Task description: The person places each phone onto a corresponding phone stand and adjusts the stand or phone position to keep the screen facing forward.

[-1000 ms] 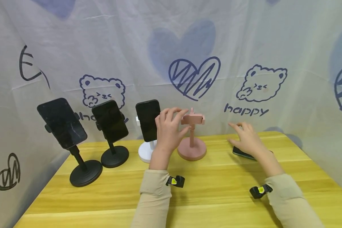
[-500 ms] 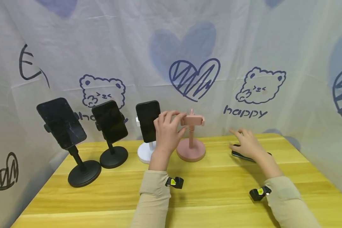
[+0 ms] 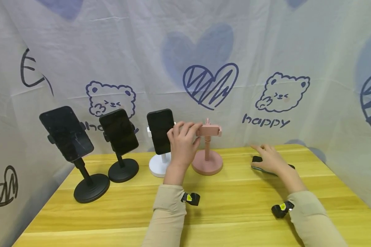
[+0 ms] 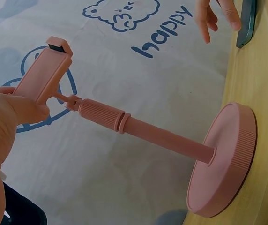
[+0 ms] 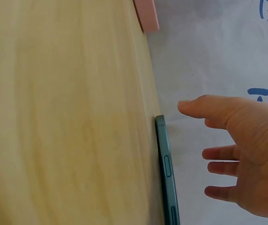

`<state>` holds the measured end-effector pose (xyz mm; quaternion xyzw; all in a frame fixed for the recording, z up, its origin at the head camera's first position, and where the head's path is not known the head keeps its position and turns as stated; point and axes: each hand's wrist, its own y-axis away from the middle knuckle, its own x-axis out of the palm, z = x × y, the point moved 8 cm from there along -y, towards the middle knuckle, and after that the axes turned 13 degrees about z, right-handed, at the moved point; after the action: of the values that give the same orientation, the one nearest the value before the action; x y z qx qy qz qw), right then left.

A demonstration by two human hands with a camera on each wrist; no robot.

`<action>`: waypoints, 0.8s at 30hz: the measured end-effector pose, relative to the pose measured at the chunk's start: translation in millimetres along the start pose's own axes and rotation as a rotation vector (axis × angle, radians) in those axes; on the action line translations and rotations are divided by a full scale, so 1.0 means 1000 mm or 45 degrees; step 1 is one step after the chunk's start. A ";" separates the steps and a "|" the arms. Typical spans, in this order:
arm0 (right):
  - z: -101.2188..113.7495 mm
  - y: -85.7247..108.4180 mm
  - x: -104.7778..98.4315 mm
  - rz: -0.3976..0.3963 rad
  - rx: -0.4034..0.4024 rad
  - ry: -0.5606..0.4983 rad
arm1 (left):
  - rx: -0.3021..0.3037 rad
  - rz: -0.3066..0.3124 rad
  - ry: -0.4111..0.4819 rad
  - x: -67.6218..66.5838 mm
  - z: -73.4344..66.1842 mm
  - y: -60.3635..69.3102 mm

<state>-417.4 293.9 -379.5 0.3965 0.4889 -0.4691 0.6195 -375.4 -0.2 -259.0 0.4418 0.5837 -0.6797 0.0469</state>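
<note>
A pink phone stand with a round base stands upright on the table, its clamp holding no phone. At the clamp's left end, my left hand pinches it between thumb and fingers; the thumb lies along its lower edge in the left wrist view. A dark phone with a greenish edge lies flat on the table at the right. Over that phone hovers my right hand, fingers spread and apart from it in the right wrist view.
Left of the pink stand, a white stand bears a black phone. Two black stands farther left also carry phones. A printed cloth hangs behind the wooden table.
My left thumb and fingers have closed in on the pink stand's clamp. The right hand has come down slightly over the phone on the table.
</note>
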 end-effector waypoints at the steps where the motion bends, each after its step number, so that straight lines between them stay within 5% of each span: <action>1: -0.002 0.000 0.001 0.009 0.006 -0.004 | 0.000 -0.009 -0.001 0.000 -0.001 0.000; 24: -0.023 -0.001 0.020 0.146 0.016 -0.096 | 0.006 -0.041 0.004 -0.004 -0.008 0.002</action>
<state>-422.3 311.5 -404.2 0.4098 0.4387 -0.4507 0.6607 -367.9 4.3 -257.3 0.4334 0.5893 -0.6810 0.0340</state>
